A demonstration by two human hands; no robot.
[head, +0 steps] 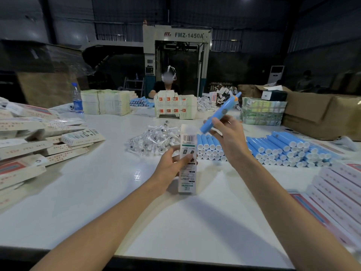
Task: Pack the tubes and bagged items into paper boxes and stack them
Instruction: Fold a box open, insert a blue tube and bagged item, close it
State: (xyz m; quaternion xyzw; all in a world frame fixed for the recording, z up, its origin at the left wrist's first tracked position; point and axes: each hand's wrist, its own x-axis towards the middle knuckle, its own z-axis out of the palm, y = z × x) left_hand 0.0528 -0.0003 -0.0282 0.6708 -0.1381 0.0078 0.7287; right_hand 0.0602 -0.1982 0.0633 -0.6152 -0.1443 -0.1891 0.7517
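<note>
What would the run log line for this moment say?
left hand: holds paper box | right hand: holds blue tube tilted, outside box | stage: tube not yet inserted | table: tube stack, bagged items beyond box

1. Paper box (187,159): slim white carton printed with a barcode; upright, far end open; held by the left grip (172,163) above the counter's middle.
2. Blue tube (220,114): tilted, orange-tipped end up and far right; pinched by the right grip (228,137) just right of the box's open end.
3. Tube stack (283,149): blue tubes in rows on the right, white caps facing near.
4. Bagged items (154,139): loose heap of small clear bags, left of the stack.
5. Box pile (48,145): cartons heaped at the left.
</note>
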